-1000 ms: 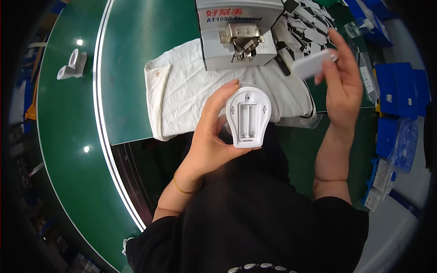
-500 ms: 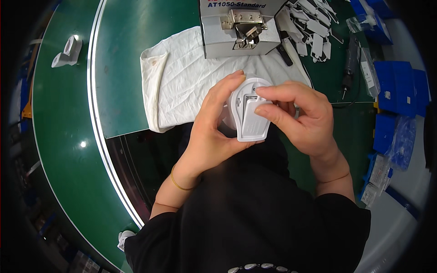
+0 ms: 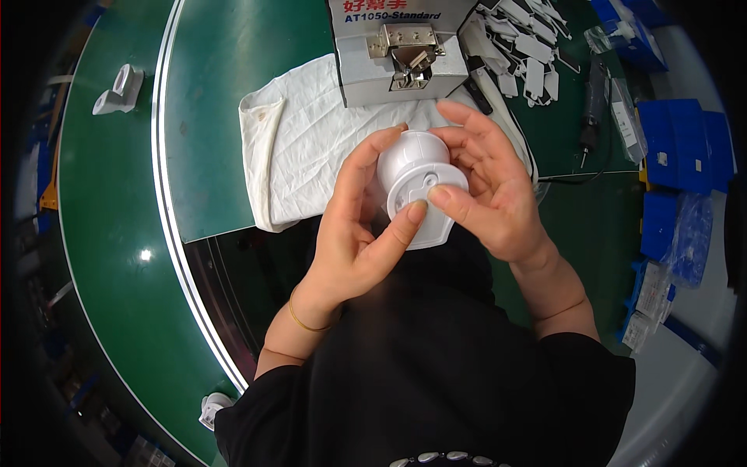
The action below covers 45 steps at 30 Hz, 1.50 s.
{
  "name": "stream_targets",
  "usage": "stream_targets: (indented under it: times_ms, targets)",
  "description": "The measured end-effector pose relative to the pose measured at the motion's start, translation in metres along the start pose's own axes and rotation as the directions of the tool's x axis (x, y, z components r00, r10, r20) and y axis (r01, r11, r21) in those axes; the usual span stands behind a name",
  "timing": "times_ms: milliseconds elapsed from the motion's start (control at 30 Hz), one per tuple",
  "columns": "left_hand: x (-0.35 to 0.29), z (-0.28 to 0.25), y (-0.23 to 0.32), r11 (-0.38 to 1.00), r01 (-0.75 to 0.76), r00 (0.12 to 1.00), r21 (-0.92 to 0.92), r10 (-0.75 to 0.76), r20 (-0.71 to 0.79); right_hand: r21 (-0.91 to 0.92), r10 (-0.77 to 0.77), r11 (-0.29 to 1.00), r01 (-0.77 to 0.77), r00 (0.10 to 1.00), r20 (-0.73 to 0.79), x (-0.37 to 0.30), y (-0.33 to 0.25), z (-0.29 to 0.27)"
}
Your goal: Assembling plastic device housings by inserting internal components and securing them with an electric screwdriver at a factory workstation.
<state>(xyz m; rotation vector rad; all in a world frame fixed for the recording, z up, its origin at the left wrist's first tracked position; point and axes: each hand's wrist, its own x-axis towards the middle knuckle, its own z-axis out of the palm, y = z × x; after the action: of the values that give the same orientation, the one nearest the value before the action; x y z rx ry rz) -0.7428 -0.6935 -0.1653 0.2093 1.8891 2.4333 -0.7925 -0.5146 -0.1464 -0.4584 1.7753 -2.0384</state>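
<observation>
Hands [image 3: 352, 247] [image 3: 502, 204] around white device [image 3: 412, 156], thumbs [image 3: 398, 237] close together

A: Centre stage up top, a silver-grey box machine [image 3: 359, 82], with a metal mechanism [image 3: 412, 45] jutting from its front, red and blue lettering above!

B: And right below it, a wrinkled white cloth [image 3: 307, 148], its left edge folded over on the green bench [image 3: 214, 101].

A: Swing right: a dark driver-like tool [image 3: 594, 113] lies there, thin tip pointing toward the near edge!

B: Beside it, a clear packet [image 3: 627, 121] with a white label, then blue bins [image 3: 675, 144] lining the right side.

A: Crumpled clear plastic [image 3: 689, 249] lies against a lower one!

B: Far left, a glossy green worktop [image 3: 117, 194], bordered by a bright white strip [image 3: 159, 132].
</observation>
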Motion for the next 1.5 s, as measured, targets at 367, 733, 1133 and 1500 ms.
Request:
stream_targets:
  times_ms: [367,733,1133,1500]
  targets:
    - [0.006,-0.004,-0.002,0.876,-0.217,0.963,0.431,0.118,0.244,0.076,0.290,0.956,-0.284,0.954,-0.083,0.006,0.012,-0.021]
    - [0.012,0.005,-0.010,0.931,-0.021,0.997,0.365,-0.005,0.072,0.169,0.280,0.943,-0.287,0.958,0.067,-0.007,0.003,-0.022]
    - [0.005,-0.004,-0.003,0.950,-0.057,0.998,0.308,0.053,0.020,-0.760,-0.464,0.304,-0.575,0.607,-0.645,0.018,0.001,-0.230]
    - [0.000,-0.010,-0.016,0.914,-0.050,0.995,0.402,0.081,-0.059,-0.033,0.188,0.948,-0.318,0.636,-0.749,0.018,-0.010,-0.299]
